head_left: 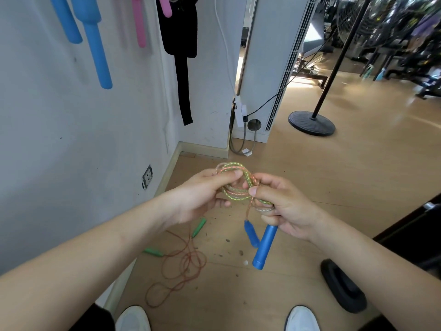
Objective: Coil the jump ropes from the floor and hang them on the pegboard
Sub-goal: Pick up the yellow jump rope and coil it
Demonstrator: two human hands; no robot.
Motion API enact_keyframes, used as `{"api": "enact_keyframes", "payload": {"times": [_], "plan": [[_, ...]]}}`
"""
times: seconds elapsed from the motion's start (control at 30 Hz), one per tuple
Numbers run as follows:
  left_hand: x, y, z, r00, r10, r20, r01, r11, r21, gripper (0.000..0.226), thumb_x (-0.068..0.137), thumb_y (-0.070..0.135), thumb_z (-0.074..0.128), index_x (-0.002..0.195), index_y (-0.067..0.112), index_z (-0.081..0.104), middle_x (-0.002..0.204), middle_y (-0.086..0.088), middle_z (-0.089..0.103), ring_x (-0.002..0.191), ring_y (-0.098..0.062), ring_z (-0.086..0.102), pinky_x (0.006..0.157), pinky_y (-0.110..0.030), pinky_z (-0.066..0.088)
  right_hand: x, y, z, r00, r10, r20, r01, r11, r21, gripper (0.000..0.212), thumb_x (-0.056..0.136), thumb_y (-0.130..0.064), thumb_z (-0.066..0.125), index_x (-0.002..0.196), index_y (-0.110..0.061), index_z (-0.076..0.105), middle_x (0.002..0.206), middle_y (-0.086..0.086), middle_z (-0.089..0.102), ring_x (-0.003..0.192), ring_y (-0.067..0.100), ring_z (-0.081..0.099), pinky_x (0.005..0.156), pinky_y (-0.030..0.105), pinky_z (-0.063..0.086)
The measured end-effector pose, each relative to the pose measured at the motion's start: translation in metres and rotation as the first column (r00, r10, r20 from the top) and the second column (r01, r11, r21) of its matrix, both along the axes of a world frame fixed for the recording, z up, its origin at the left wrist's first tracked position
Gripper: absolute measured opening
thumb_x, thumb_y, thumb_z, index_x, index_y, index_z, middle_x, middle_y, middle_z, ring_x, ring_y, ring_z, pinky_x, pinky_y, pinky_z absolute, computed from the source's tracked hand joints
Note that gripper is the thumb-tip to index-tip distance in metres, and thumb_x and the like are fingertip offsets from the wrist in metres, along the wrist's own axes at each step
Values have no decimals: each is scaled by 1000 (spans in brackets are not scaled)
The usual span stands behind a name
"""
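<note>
I hold the coiled jump rope (235, 187) between both hands, above the floor. My left hand (202, 197) pinches the loops of translucent green-and-orange cord between thumb and curled fingers. My right hand (284, 209) grips the opposite side of the coil, with its fingers curled round the loops and the top of one blue handle (265, 247), which hangs down from the fist. The second blue handle (251, 234) dangles on a short length of cord just beside the first.

A second jump rope (185, 263) lies on the wooden floor (310, 187) below my left forearm. Its red cord lies in loose loops and its green handles (199, 227) lie apart, near the skirting.

On the wall (59, 139) to my left hang blue foam handles (95, 48), pink handles (139, 25) and a black strap (181, 56).
</note>
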State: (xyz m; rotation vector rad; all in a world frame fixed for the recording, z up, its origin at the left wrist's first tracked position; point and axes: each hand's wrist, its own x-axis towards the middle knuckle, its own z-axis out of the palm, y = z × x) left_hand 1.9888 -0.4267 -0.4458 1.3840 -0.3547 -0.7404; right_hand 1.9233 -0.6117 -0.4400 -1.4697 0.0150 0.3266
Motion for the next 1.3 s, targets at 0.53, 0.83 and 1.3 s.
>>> {"api": "enact_keyframes", "payload": {"times": [0.53,0.83,1.3], "plan": [[10,2,-9,986,-155,-62,154,988,-21,34,83,28,66,116,17,64,112,-6,71,106,-20,67,93,-35,50,1,0,5,997,10,-81,-6,998,56,14,100,-12,46,93,-11,58,56,-2,29,39,4,17,34,15,14],[3,12,-14,884,-449,128,427,889,168,48,93,7,60,141,9,52,136,-10,63,132,-23,56,118,-44,36,0,-9,11,994,36,-108,-30,998,58,17,101,-14,44,85,-15,47,53,-5,29,40,3,14,35,17,9],[10,27,-17,905,-417,87,392,895,214,22,97,22,56,111,10,68,89,-6,68,79,-18,64,75,-26,53,-2,-19,17,981,-95,-170,141,949,282,5,85,-22,53,83,-19,49,50,-10,25,37,2,18,34,15,6]]}}
